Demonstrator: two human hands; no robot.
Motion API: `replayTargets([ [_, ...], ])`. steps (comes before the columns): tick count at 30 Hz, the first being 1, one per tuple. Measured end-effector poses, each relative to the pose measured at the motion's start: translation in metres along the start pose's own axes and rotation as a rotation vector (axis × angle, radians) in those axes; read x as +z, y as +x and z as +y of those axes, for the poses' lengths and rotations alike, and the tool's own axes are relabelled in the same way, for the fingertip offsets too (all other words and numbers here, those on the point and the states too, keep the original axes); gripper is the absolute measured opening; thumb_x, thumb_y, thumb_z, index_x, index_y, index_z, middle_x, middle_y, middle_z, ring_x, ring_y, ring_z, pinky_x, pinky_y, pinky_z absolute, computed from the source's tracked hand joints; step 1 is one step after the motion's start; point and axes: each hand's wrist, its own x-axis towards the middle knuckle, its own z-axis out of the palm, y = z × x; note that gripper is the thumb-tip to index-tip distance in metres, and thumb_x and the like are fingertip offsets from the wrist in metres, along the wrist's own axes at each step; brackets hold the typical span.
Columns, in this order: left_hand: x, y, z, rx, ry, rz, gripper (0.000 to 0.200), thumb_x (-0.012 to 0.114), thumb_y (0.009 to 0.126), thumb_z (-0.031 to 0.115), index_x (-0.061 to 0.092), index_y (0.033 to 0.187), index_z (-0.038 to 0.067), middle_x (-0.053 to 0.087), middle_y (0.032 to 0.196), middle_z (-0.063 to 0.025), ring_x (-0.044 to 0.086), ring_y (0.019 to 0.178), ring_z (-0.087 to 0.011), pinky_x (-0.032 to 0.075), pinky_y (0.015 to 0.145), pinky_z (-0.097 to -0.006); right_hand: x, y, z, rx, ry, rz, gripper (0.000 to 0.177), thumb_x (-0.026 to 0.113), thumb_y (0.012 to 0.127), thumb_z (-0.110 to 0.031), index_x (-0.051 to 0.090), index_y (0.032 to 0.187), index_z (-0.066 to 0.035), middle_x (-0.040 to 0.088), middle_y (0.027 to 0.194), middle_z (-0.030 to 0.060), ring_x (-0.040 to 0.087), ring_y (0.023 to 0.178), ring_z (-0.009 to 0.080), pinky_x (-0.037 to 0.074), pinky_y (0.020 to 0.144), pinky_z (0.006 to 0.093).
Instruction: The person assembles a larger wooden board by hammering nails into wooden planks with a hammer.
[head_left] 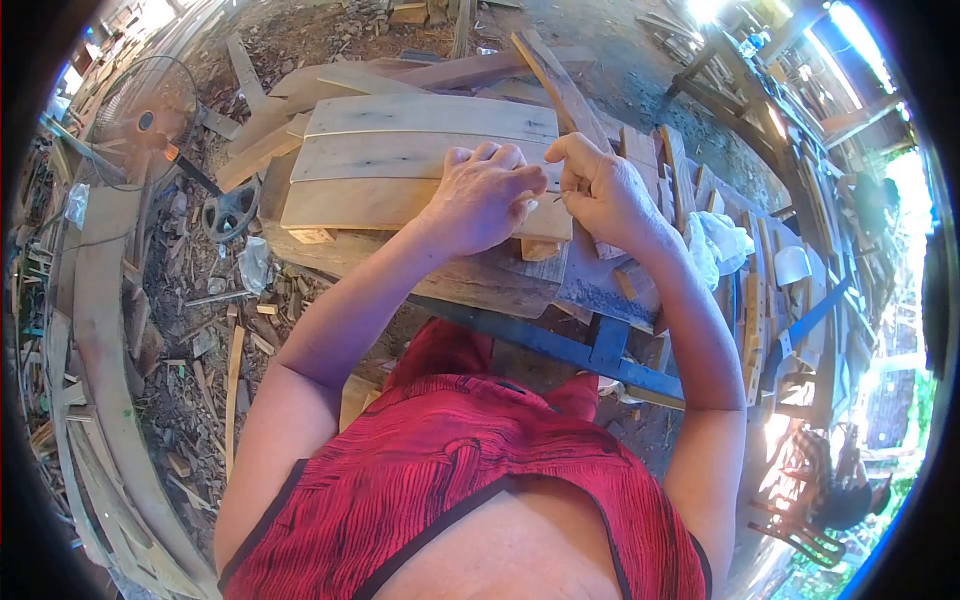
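A panel of three pale planks (365, 155) lies side by side in front of me, raised on short wood blocks (541, 249) on a thick board. My left hand (485, 195) is over the panel's right part, its fingers curled closed. Close beside it, at the right end of the planks, my right hand (608, 192) has thumb and fingers pinched together. Something thin and tiny seems to stick out between the two hands, too small to name. What the left fingers hold, if anything, is hidden.
A standing fan (146, 122) is at the far left. Loose boards (565, 85) lean behind the panel. To the right are a white plastic bag (718, 245) and stacked wood pieces. Wood scraps cover the ground, and a dark bench edge (607, 342) runs before my knees.
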Motion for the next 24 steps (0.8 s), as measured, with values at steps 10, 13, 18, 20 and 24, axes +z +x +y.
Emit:
replayTargets([
  [10,0.002,0.003,0.006,-0.135,-0.040,-0.025,0.017,0.062,0.080,0.015,0.060,0.096,0.021,0.055,0.102,-0.0042,0.050,0.107,-0.0265,0.033,0.086,-0.0432,0.004,0.014,0.004,-0.019,-0.073,-0.073,0.039,0.051,0.074,0.006,0.052,0.110,-0.007,0.064,0.074,0.0153,0.065,0.077,0.0350,0.047,0.068,0.0450],
  [13,0.002,0.007,0.005,-0.176,-0.100,-0.005,0.015,0.063,0.077,0.016,0.064,0.092,0.019,0.058,0.101,-0.0041,0.050,0.108,-0.0255,0.032,0.087,-0.0424,0.008,0.019,0.010,-0.089,-0.099,-0.058,0.040,0.053,0.073,0.006,0.052,0.111,-0.007,0.058,0.064,0.0089,0.060,0.062,0.0203,0.044,0.060,0.0338],
  [18,0.004,0.020,0.017,-0.356,-0.156,-0.057,0.010,0.066,0.072,0.020,0.074,0.077,0.017,0.064,0.094,-0.0069,0.050,0.106,-0.0282,0.030,0.090,-0.0416,0.006,0.023,0.001,-0.065,-0.124,-0.093,0.033,0.055,0.078,0.004,0.051,0.109,-0.007,0.060,0.067,0.0121,0.061,0.064,0.0221,0.045,0.060,0.0350],
  [20,0.008,0.022,0.019,-0.367,-0.145,-0.034,0.010,0.068,0.070,0.023,0.073,0.076,0.017,0.064,0.091,-0.0046,0.050,0.106,-0.0265,0.030,0.089,-0.0414,0.003,0.023,-0.004,-0.048,-0.111,-0.107,0.032,0.056,0.078,0.003,0.052,0.108,-0.005,0.062,0.071,0.0154,0.063,0.070,0.0286,0.046,0.064,0.0390],
  [24,0.012,0.023,0.019,-0.373,-0.114,0.014,0.011,0.072,0.069,0.028,0.073,0.074,0.017,0.064,0.086,-0.0017,0.051,0.105,-0.0238,0.029,0.088,-0.0417,0.006,0.023,0.009,-0.049,-0.061,-0.084,0.030,0.060,0.079,0.002,0.050,0.106,-0.006,0.062,0.067,0.0107,0.062,0.065,0.0191,0.046,0.062,0.0323],
])
